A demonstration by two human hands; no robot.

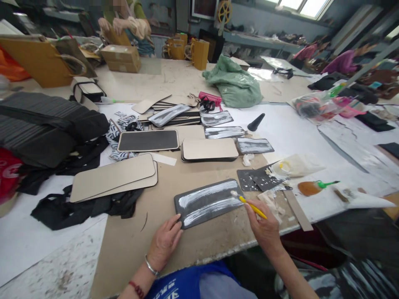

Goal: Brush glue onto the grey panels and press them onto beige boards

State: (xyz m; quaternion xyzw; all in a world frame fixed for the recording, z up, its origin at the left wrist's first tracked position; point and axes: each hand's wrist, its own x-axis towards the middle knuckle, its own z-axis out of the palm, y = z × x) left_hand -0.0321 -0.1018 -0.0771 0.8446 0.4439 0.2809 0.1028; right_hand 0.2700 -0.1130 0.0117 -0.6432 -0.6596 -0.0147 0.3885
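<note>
A dark rounded panel (209, 203) lies on the brown board, with two long white smears along its length. My left hand (164, 243) touches the panel's left end, its fingertips at the lower left corner. In my right hand (264, 222) is a yellow brush (256, 209), its whitish tip over the panel's right end. Behind the panel sits a stack of beige panels (209, 148), and to its left a dark panel with a pale rim (148, 140). Smaller smeared pieces (254, 145) lie right of the stack.
Two beige panels (112, 178) rest on black cloth at the left. White-spotted dark scraps (249, 179) and an orange glue bottle (308, 188) lie at the right. A green bag (233, 83) and a person's hands at a cardboard box (121, 58) are farther back.
</note>
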